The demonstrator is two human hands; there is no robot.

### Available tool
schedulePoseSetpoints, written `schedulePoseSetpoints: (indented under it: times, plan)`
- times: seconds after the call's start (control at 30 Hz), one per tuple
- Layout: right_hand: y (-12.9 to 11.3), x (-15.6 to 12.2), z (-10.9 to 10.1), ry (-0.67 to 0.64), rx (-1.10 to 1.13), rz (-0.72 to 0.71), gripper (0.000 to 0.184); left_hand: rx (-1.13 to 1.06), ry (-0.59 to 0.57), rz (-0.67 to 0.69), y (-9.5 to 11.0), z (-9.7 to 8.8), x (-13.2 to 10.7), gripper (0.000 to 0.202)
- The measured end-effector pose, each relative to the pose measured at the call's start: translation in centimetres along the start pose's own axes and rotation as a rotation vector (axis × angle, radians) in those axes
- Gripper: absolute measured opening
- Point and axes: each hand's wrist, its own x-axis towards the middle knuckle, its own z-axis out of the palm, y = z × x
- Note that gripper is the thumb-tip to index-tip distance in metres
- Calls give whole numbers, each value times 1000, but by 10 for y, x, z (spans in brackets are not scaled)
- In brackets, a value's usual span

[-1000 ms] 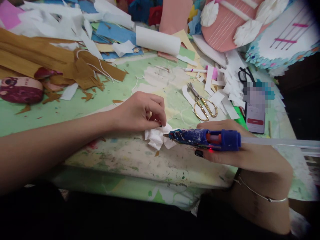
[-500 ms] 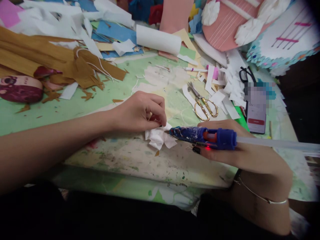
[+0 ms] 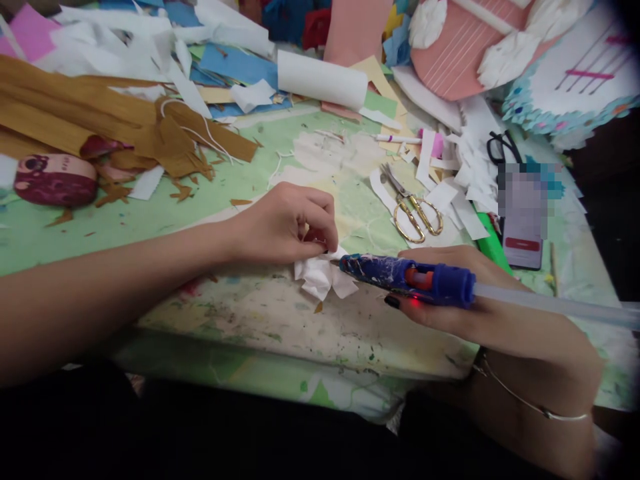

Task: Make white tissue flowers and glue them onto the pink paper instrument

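Just above the table's near edge, my left hand [image 3: 290, 223] pinches a small white paper flower [image 3: 317, 277] with loose, petal-like flaps. My right hand [image 3: 495, 310] grips a blue hot glue gun [image 3: 400, 273], lying on its side with its nozzle pointing left. The nozzle tip is at the paper flower, close to my left fingertips; whether it touches cannot be made out. A red light glows on the gun, and a long translucent glue stick [image 3: 545, 303] sticks out of its back end. Most of my right fingers are hidden behind the gun.
Gold-handled scissors [image 3: 410, 203] lie among white paper strips beyond my hands. A phone [image 3: 523, 220] is at the right, a computer mouse [image 3: 55, 179] at the left by brown crepe paper [image 3: 60, 110]. A white paper roll [image 3: 323, 80] and pink paper guitar-like shape [image 3: 460, 50] are farther back.
The whole scene sits slightly farther right in the view, as if the camera turned a little. Both hands, the paper flower and the glue gun keep nearly the same positions relative to each other.
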Motion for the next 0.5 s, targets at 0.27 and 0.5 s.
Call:
schedulePoseSetpoints:
  times: [0.27,0.5]
  plan:
    - [-1,1,0,1,-18,21,10,6,-7,-6,0,0,0,15]
    - [-3,-4,-9,6,7,45,17,5,-7,1,0,0,1,16]
